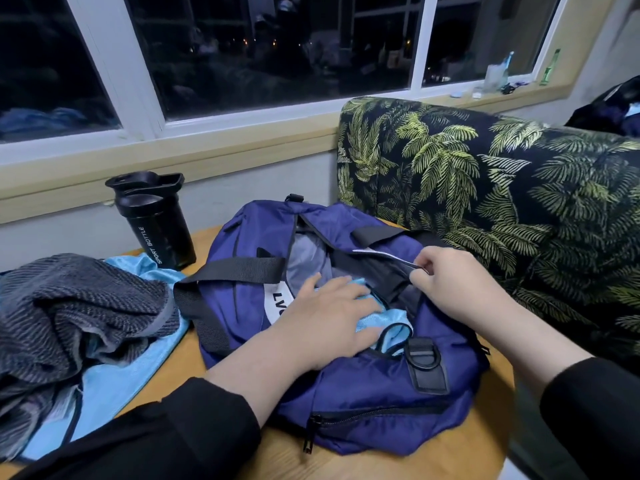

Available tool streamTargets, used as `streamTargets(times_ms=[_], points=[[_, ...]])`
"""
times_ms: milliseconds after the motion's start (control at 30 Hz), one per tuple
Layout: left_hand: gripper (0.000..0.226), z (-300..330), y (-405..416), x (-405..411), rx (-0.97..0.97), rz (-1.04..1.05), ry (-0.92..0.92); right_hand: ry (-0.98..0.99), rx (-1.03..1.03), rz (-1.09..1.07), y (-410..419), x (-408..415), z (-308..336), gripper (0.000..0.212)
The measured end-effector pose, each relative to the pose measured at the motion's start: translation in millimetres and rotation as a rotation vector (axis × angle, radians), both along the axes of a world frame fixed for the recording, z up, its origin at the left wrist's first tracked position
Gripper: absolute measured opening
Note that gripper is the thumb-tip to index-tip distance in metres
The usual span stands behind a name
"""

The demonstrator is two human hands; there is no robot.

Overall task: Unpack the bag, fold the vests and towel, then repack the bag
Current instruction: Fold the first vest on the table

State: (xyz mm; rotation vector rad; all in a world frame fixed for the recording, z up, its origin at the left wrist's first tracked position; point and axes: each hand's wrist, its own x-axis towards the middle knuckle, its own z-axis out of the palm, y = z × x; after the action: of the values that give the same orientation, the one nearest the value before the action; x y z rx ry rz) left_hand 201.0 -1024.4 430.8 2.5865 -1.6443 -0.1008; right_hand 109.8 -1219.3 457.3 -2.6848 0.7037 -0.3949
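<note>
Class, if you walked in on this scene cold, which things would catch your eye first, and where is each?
The blue bag lies open mid-table, the left hand on a light-blue vest at its mouth, the right hand pinching the opening's far edge. A grey towel is heaped at left; a palm-print sofa fills the right.

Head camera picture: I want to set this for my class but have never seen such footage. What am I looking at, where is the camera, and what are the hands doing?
There is no machine here: a person wears a camera on the head, looking down at their own two hands. A blue bag lies open on a wooden table. The left hand lies with straight fingers on a light blue vest in the bag's opening. The right hand pinches the opening's edge, holding it apart. To the left lie a grey towel on another blue vest, with a black bottle behind. A palm-print sofa stands at the right.
</note>
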Motion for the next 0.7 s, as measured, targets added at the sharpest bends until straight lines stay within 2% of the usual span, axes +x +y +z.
streamTargets(times_ms=[100,200,333,367,467,533,600,700], points=[[0.047,1,-11,-1,0.082,-0.02,-0.022,-0.165,0.161,-0.023,-3,-5,0,0.005],[0.049,8,-23,-3,0.074,-0.042,-0.047,-0.271,0.267,-0.041,-3,-8,-5,0.005],[0.038,9,-2,-6,-0.301,0.07,-0.152,-0.301,0.347,-0.05,-2,-10,-20,0.01],[0.036,10,6,-6,-0.314,0.103,-0.114,-0.298,0.35,-0.048,-1,-11,-23,0.009],[0.048,3,17,-4,-0.149,0.121,0.114,-0.308,0.34,-0.034,4,-13,-29,0.007],[0.056,1,14,-4,-0.123,0.077,0.211,-0.293,0.325,-0.011,7,-12,-30,0.006],[0.06,-3,9,-4,-0.059,0.056,0.252,-0.277,0.304,0.005,9,-13,-32,0.006],[0.061,-14,2,-2,-0.011,0.073,0.215,-0.262,0.281,0.034,9,-13,-32,0.004]])
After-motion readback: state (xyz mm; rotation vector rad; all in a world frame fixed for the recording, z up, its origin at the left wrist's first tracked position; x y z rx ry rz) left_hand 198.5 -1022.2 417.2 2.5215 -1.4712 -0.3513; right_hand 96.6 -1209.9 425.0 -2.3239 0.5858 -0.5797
